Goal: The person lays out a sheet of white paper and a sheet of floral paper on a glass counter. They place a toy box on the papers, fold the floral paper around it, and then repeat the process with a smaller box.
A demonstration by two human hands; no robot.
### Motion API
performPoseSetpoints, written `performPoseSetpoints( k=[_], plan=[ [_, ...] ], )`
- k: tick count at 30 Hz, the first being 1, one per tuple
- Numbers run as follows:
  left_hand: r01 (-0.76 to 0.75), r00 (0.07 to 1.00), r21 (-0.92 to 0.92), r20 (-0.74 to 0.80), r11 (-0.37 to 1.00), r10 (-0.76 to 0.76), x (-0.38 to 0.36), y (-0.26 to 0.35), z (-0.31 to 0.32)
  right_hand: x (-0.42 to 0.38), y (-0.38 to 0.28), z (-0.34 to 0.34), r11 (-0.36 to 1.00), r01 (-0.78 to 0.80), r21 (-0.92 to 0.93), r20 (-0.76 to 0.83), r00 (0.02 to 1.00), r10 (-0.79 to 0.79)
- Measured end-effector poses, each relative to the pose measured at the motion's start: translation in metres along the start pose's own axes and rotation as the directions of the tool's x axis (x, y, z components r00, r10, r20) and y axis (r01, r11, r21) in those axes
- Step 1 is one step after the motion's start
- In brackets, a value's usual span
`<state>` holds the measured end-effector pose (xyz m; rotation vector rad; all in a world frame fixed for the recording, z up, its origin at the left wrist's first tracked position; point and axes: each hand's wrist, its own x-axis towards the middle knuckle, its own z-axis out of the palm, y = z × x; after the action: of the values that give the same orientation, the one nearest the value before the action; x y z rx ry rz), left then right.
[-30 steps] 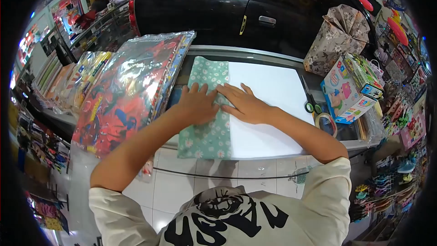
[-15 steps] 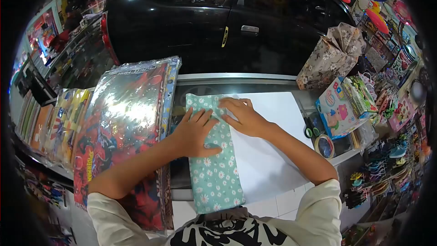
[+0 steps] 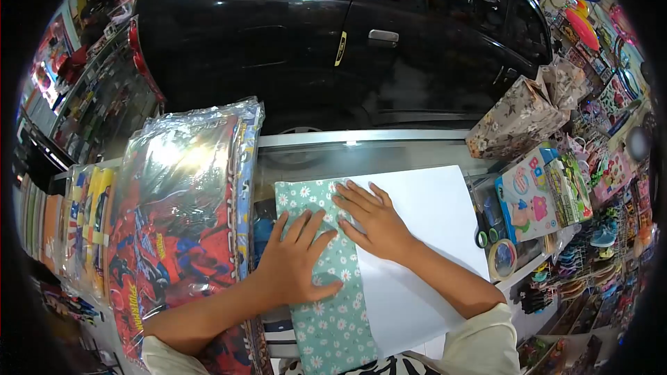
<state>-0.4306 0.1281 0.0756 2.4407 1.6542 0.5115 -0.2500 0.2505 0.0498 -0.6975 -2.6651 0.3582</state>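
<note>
A sheet of green daisy-patterned wrapping paper (image 3: 333,330) is folded over at the left, and its white side (image 3: 424,236) spreads out to the right on the glass counter. My left hand (image 3: 299,257) lies on the green strip with fingers spread, the thumb pointing right. Further up, my right hand (image 3: 375,222) presses flat where the green edge meets the white, its fingertips over the pattern. Both hands are open and hold nothing.
Left of the paper lies a stack of plastic-wrapped Spider-Man sheets (image 3: 180,236). On the right are scissors (image 3: 486,236), a tape roll (image 3: 502,260), a boxed toy (image 3: 528,198) and a floral paper bag (image 3: 517,118). A black car (image 3: 278,55) stands beyond the counter.
The whole view has tilted upward, so the counter and paper sit lower. My hands stay on the folded strip, with the right fingers now spread flatter near the upper edge.
</note>
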Motion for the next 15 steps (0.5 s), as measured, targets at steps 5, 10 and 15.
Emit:
performPoseSetpoints(
  k=[5, 10, 15],
  plan=[
    [0.04, 0.998, -0.042, 0.045, 0.998, -0.038, 0.0037, 0.0003, -0.0014, 0.0004, 0.0014, -0.0009, 1.0, -0.016, -0.004, 0.016, 1.0, 0.016],
    [0.067, 0.995, -0.034, 0.076, 0.997, -0.064, 0.0051, 0.0026, -0.0034, -0.0001, 0.0007, -0.0008, 0.999, -0.034, 0.024, 0.011, 0.999, 0.034],
    [0.065, 0.994, -0.012, 0.093, 0.998, -0.063, 0.005, 0.0025, -0.0025, 0.0003, 0.0004, -0.0015, 0.999, -0.038, 0.03, 0.016, 0.999, 0.037]
  ],
)
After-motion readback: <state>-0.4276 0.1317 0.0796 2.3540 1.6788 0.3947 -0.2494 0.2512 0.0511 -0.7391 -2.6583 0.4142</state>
